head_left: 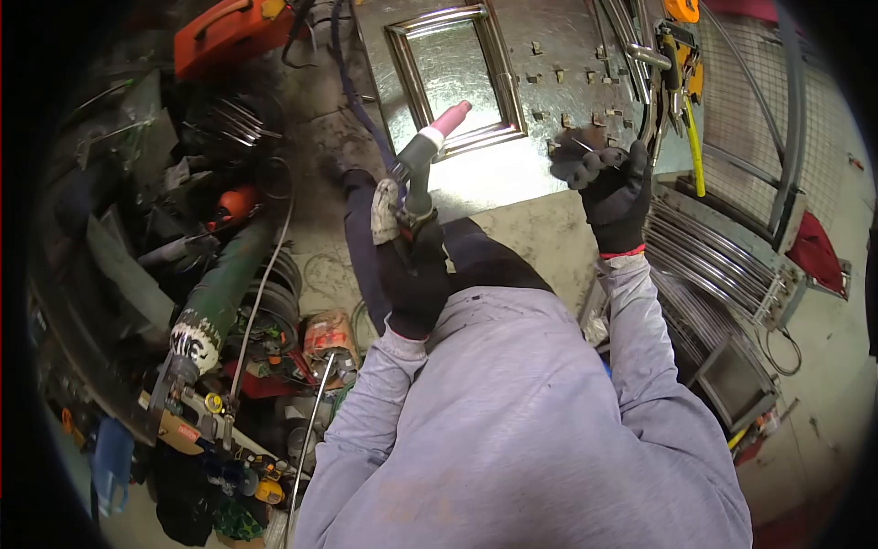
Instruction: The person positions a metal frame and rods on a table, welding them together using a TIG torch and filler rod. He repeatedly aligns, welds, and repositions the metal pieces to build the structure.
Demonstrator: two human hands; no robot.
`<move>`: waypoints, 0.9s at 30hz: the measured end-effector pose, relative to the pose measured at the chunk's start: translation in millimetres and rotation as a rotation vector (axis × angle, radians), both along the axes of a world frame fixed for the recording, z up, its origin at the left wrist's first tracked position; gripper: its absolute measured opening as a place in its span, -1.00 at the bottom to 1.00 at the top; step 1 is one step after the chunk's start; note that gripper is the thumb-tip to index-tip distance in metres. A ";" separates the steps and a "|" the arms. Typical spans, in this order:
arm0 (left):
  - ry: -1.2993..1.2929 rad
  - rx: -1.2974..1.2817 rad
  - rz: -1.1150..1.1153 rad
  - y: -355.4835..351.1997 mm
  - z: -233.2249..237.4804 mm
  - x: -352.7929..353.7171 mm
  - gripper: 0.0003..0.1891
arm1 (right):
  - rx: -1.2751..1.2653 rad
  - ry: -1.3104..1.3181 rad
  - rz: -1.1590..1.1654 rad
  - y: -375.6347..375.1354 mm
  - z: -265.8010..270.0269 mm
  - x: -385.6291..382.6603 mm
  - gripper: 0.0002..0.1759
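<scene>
A TIG welding torch (419, 163) with a pink nozzle is gripped in my left hand (413, 261), which wears a black glove with a pale patch on its fingers. The nozzle points up and right, in front of the near edge of a shiny rectangular metal frame (502, 80). This frame lies on a steel worktable (558, 41). My right hand (611, 188), in a black glove with grey fingertips, is raised over the table's near right corner. Its fingers are curled in toward the thumb. A thin pale line shows by the fingertips, too small to name.
Small metal tabs (561, 76) dot the table. Clamps and a yellow-handled tool (693, 146) hang along its right edge. Metal tubes (713, 252) lie on a rack at right. A green gas cylinder (224, 293), a red case (224, 37) and cluttered tools fill the left side.
</scene>
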State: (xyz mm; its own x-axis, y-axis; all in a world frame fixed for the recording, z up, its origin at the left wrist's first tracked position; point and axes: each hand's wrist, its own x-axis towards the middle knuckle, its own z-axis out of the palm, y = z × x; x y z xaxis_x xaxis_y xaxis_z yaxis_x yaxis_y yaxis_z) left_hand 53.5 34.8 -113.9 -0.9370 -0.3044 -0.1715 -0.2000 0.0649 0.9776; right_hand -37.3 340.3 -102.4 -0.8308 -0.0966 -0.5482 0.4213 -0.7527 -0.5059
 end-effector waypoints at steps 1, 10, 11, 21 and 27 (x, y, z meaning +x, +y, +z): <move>-0.015 0.023 -0.002 0.5 -3.7 2.7 -0.39 | 0.023 -0.015 -0.002 3.0 -1.4 -0.9 -0.34; -0.517 1.002 0.334 -15.7 25.7 -12.7 -0.55 | -0.035 -0.106 0.017 7.9 5.1 -3.6 -0.28; -0.623 1.198 0.480 -17.7 26.4 -15.0 -0.54 | -0.035 -0.108 0.017 6.7 6.5 -4.5 -0.28; -0.754 1.239 0.310 -34.1 18.4 -12.8 -0.62 | 0.116 -0.283 -0.038 3.5 18.3 -9.3 -0.36; -0.541 1.094 0.197 -32.9 10.8 -8.6 -0.63 | 0.033 -0.230 -0.024 -2.3 15.7 -9.9 -0.36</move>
